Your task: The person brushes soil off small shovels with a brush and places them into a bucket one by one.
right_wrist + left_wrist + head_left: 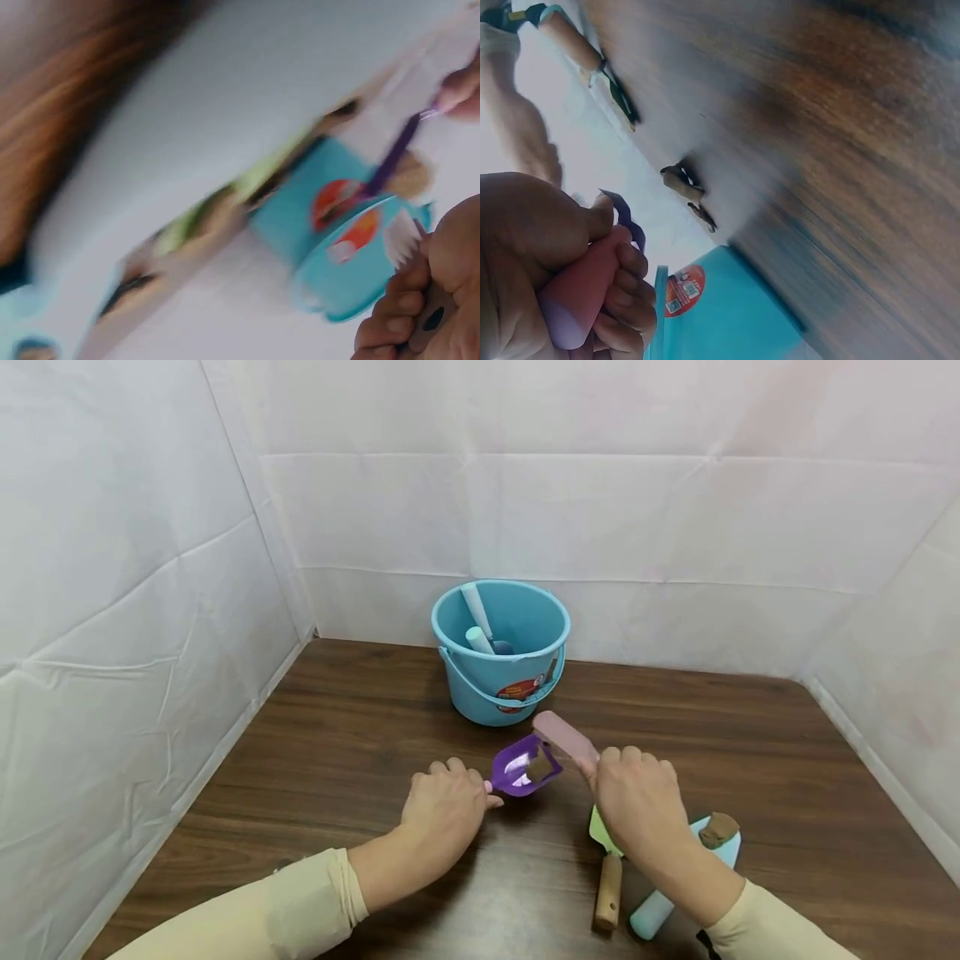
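Scoop [510, 779], purple and one of its kind, is held over the middle of the table [337, 718], just to the near side of the bucket, its blade pointing right. The left hand [448, 806] is clamped on its pink handle [585, 289], fingers wrapped around it. A brown patch [539, 766] shows at the blade's front; I cannot tell whether it is something lying there or the table beyond. The one pink tool [567, 739] slants far and left from the right hand [643, 802], whose fingers are curled around its grip, and its end is right beside the scoop's blade; touching or just apart, I cannot tell. With the two so close, I judge the step is best done with the left hand steady and the blade level, while the right alone makes small, slow moves, the tool's flat end clear of the blade's rim and both wrists kept off the tools below. Those are two, on the near right: one green trowel [609, 893] with a wooden handle, and one blue trowel [651, 914] bearing one brown lump [718, 829], partly under the right forearm. Farther out stands one blue bucket [486, 715] with one red label, and two pale handles [476, 610] lean inside it toward the left.
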`<action>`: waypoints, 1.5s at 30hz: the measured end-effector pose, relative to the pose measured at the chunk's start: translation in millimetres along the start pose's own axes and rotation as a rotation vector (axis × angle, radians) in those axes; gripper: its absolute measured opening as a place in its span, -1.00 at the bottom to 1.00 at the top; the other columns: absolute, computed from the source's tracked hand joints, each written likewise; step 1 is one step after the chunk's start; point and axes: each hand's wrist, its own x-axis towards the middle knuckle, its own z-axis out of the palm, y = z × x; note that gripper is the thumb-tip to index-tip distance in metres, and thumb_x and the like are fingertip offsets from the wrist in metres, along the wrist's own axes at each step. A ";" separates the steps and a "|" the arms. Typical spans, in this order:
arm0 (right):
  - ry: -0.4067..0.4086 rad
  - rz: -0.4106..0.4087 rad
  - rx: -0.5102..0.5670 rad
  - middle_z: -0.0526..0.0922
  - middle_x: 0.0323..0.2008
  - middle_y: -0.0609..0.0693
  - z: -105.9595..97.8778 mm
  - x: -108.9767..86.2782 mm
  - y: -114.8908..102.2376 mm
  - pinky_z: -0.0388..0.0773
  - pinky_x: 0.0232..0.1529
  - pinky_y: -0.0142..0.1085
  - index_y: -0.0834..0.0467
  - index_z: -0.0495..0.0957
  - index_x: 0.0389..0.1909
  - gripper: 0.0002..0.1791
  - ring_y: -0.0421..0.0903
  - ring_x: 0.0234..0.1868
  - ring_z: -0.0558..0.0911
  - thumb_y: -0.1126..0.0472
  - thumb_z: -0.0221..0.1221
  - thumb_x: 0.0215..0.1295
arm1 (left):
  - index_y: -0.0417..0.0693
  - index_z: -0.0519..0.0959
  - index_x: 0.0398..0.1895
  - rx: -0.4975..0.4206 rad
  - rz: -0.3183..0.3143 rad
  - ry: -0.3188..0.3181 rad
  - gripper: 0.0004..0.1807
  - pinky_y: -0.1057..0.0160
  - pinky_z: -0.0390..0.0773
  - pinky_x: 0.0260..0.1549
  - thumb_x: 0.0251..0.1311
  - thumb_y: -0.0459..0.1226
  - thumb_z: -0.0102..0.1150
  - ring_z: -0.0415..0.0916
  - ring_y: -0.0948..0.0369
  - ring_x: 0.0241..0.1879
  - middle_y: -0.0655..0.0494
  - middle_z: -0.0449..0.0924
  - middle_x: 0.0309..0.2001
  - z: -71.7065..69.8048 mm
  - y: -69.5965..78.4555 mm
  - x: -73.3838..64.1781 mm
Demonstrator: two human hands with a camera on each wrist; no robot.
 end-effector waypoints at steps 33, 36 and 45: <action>0.074 -0.137 -0.035 0.17 -0.72 -0.01 6.0 -12.0 -20.7 0.22 -0.71 -0.21 0.15 0.21 -0.68 -0.25 -0.06 -0.73 0.27 -0.17 -0.59 0.65 | -0.06 0.41 -0.67 0.039 0.040 0.096 -0.31 0.18 0.34 -0.59 0.35 0.31 -0.08 0.36 0.13 -0.63 0.06 0.31 -0.65 3.9 -3.0 0.5; 0.110 -0.095 -0.064 0.13 -0.72 0.00 13.2 -8.1 -4.6 0.20 -0.72 -0.19 0.14 0.15 -0.69 -0.28 -0.04 -0.75 0.27 -0.16 -0.50 0.66 | -0.06 0.39 -0.69 0.043 0.041 0.085 -0.31 0.19 0.31 -0.60 0.34 0.30 -0.05 0.32 0.14 -0.66 0.07 0.28 -0.66 5.2 -4.8 -1.2; 0.051 -0.120 0.014 0.17 -0.70 -0.01 -0.5 -4.5 -7.6 0.20 -0.70 -0.20 0.15 0.21 -0.65 -0.34 -0.05 -0.72 0.28 -0.16 -0.29 0.65 | -0.04 0.40 -0.65 -0.003 0.052 0.093 -0.35 0.18 0.32 -0.63 0.37 0.28 -0.05 0.39 0.11 -0.64 0.05 0.35 -0.63 4.9 -5.2 -2.0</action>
